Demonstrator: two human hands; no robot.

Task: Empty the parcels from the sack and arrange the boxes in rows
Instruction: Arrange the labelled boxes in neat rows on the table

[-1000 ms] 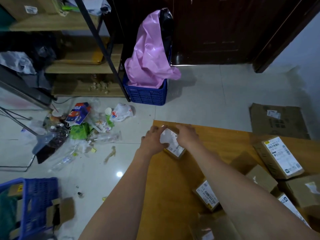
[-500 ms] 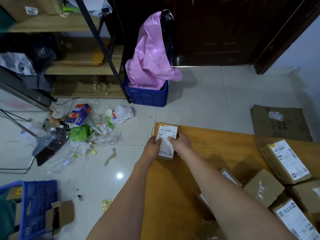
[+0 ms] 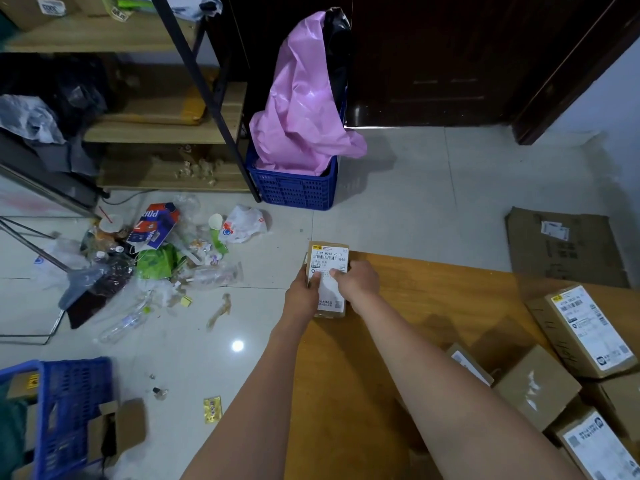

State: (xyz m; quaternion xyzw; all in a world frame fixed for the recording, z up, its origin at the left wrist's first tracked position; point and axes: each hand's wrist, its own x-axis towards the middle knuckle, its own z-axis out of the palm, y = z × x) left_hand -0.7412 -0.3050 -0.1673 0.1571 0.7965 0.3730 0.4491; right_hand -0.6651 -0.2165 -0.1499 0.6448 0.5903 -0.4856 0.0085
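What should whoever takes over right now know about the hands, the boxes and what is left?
Left hand and right hand both grip the small brown cardboard box with the white label at the far left corner of the orange wooden table.
The other brown labelled cardboard boxes lie jumbled at the table's right side.
Done: parcels are on the table; no sack in view.
Left: set this box down as the start of a row, then line up the rest.

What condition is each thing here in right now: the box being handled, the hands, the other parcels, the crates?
Small box: label up, at the board's far corner.
Left hand: holds its left edge.
Right hand: holds its right edge.
Other boxes: jumbled, no row.
Blue crate: holds pink bag.
Flattened carton: flat on the floor.
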